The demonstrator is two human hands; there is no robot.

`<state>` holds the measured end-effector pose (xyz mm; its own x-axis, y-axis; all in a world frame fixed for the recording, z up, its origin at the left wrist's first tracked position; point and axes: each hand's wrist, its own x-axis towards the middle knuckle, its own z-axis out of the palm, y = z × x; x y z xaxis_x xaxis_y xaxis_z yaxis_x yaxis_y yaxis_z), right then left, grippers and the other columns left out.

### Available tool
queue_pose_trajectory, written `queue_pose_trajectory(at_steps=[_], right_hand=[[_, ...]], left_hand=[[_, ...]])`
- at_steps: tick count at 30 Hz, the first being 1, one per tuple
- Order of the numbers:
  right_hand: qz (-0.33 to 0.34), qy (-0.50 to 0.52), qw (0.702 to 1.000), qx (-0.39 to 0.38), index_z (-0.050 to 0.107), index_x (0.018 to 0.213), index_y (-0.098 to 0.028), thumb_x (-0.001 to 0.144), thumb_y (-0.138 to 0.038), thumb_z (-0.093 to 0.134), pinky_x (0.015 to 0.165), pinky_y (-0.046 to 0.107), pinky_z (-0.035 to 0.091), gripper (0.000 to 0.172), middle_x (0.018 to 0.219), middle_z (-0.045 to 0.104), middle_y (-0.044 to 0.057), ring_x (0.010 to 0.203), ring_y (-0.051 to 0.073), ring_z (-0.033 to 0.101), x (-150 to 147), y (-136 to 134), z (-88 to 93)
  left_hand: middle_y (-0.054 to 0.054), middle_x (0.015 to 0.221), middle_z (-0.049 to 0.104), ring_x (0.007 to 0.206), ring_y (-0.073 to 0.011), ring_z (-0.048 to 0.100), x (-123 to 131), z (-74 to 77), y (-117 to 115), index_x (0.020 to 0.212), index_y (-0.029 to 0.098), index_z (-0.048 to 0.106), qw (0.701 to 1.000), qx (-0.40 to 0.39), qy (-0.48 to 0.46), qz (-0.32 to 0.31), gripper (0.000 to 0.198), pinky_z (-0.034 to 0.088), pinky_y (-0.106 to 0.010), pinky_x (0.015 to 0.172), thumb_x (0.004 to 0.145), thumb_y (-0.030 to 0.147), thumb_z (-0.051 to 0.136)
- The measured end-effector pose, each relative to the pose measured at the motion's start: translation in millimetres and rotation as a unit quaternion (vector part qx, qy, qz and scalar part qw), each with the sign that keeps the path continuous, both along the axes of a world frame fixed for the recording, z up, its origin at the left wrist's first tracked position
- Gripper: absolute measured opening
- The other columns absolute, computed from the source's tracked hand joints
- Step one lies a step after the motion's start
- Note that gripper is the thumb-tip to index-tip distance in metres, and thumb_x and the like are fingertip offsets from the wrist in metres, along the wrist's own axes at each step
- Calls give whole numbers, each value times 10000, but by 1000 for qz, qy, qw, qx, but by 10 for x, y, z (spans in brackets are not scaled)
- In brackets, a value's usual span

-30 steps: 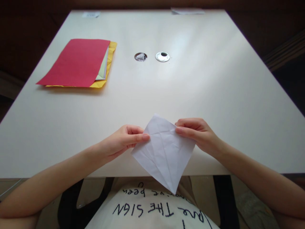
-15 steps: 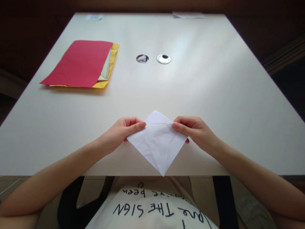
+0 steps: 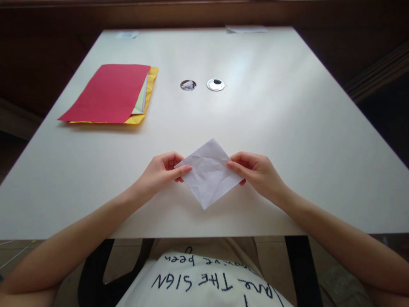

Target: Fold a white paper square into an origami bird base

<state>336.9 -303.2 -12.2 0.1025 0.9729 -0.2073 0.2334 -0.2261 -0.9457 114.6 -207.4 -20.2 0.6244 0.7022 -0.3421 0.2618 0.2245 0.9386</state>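
A creased sheet of white paper (image 3: 209,177) is held up in a diamond shape above the near part of the table. My left hand (image 3: 168,167) pinches its left corner, the thumb on top and the fingers mostly beneath. On the opposite side my right hand (image 3: 254,169) grips the right corner in the same way, its fingertips partly hidden under the sheet. One corner of the paper points away from me and another toward my body. Faint fold lines run across its surface.
A red sheet (image 3: 107,94) lies over a yellow envelope (image 3: 152,81) and other papers at the left. Two round holes, one with a metal rim (image 3: 211,87), are in the white table (image 3: 287,119). White papers (image 3: 246,29) lie at the far edge.
The paper has tilted flatter and moved slightly away from my body, its near corner now well inside the table edge. Both hands still hold it. The view has shifted up a little.
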Motion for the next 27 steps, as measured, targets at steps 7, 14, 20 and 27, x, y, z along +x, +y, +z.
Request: queue_pose_trajectory(at_steps=[7,14,20,27], right_hand=[[47,-371,923,87,511,1129,-176,876,-286,465,519,214,322,279,555,528,-50,489,98,444,-87,4,-161],[104,-550,812,166,597,993,-192,910,-265,421,521,252,314,208,701,627,28,629,159,541,-92,-2,-188],[193,-542,751,323,551,1130,-136,908,-109,354,802,363,464,299,1075,596,113,996,222,519,-73,15,-235],[253,-522,756,304,507,1217,-55,899,-92,367,940,367,478,350,1224,562,132,1154,231,489,-43,-73,-219]], left_hand=[[53,680,466,565,-82,419,47,-32,-97,1190,240,472,926,339,149,-72,338,377,-197,581,853,215,484],[-72,895,567,821,-205,539,43,-119,-90,1176,198,551,780,552,252,-155,354,454,-329,711,842,156,441],[-100,1351,451,1248,-209,401,61,-159,-53,1268,176,455,743,613,142,-228,396,371,-396,1012,892,84,372],[-71,1349,470,1269,-199,408,-4,-123,-39,1289,168,445,728,595,141,-309,373,403,-371,1022,932,140,341]])
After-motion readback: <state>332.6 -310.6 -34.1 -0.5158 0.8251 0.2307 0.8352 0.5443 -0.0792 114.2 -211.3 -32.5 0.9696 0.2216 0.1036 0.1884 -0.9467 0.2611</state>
